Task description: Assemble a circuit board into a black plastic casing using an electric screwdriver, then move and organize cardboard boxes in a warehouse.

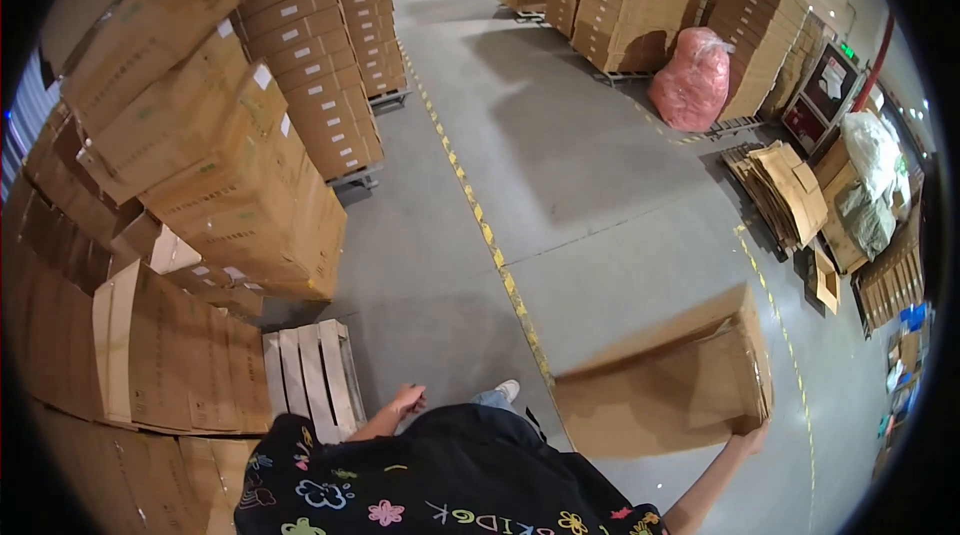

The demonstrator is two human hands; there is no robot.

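My right hand [748,434] grips the lower right corner of a large flattened brown cardboard box [665,385], held out to my right above the grey floor; the box is blurred. My left hand [408,399] hangs at my side with fingers loosely curled and holds nothing. It is just right of a pale wooden pallet [312,380]. My black top with colourful flower prints fills the bottom middle, and one light shoe [507,391] shows beyond it.
Tall stacks of sealed brown cartons [230,155] on pallets stand at left. Flat cardboard sheets [160,355] lean beside the pallet. A yellow dashed floor line [480,225] runs up the aisle. More carton stacks, a pink bag [692,80] and flattened boxes [785,190] stand at right.
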